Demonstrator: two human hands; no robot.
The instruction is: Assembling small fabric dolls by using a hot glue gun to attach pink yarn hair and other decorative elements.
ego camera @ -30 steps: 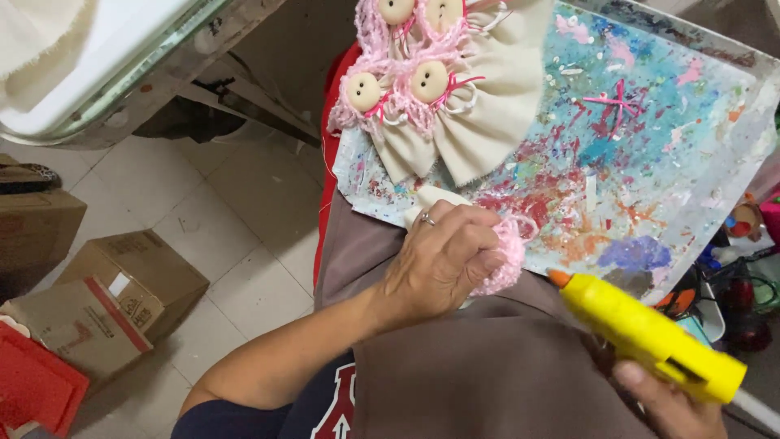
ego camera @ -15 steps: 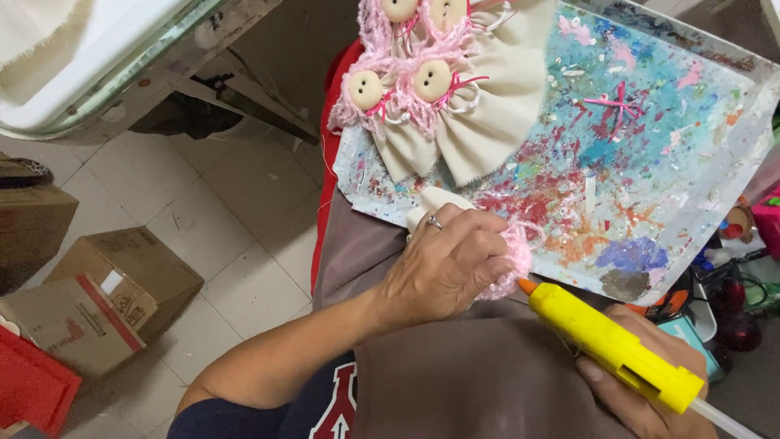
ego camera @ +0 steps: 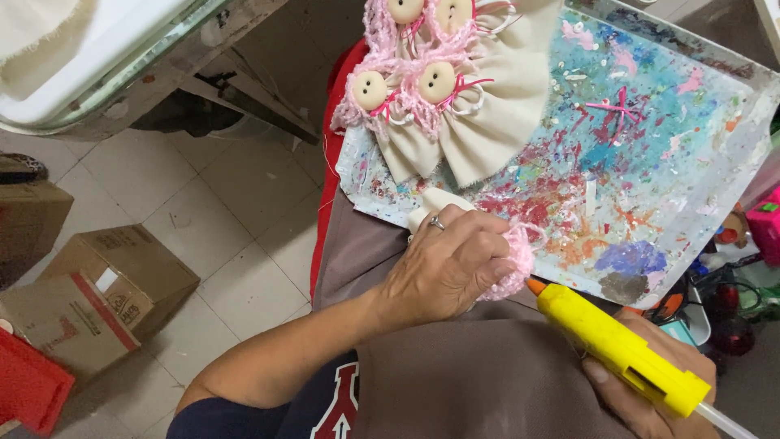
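Note:
My left hand (ego camera: 443, 264), a ring on one finger, is closed on a small cream fabric piece with a pink crocheted trim (ego camera: 510, 264), held at the near edge of a paint-splattered tray (ego camera: 650, 162). My right hand (ego camera: 650, 390) grips a yellow glue gun (ego camera: 613, 349). Its orange nozzle points up-left and sits almost against the pink trim. Farther up on the tray lie several finished cream fabric fans with pink yarn and cream buttons (ego camera: 439, 89).
Cardboard boxes (ego camera: 97, 284) sit on the tiled floor at the left, with a red crate (ego camera: 28, 386) at the lower left corner. A white tub (ego camera: 89, 49) on a metal frame fills the upper left. Small cluttered items (ego camera: 731, 276) crowd the right edge.
My right hand has brought the glue gun up and to the left, from well clear of the pink trim to nearly touching it. My left hand has stayed in place.

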